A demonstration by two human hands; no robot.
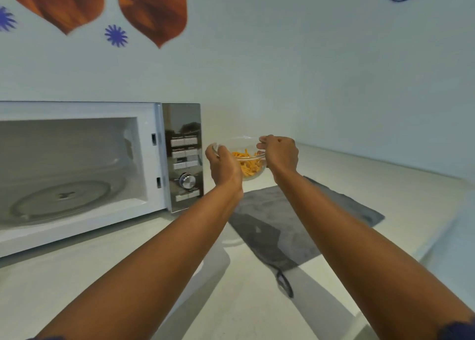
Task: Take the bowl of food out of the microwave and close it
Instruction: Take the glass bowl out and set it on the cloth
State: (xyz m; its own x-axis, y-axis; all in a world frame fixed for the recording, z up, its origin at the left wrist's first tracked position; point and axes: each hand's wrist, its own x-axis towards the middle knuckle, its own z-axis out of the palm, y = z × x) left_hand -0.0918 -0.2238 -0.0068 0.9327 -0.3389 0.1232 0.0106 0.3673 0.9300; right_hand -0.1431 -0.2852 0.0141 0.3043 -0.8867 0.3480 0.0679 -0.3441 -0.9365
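The microwave [77, 170] is seen open and emptied; the glass bowl [246, 159] of orange noodles is held over the counter beside it, its rim pinched by the left hand [222, 164] and right hand [279, 153], likely against heat.

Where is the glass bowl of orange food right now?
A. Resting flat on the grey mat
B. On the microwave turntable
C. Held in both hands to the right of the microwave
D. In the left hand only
C: the left hand and right hand grip opposite rims of the bowl, beside the control panel; the microwave cavity holds only its turntable.
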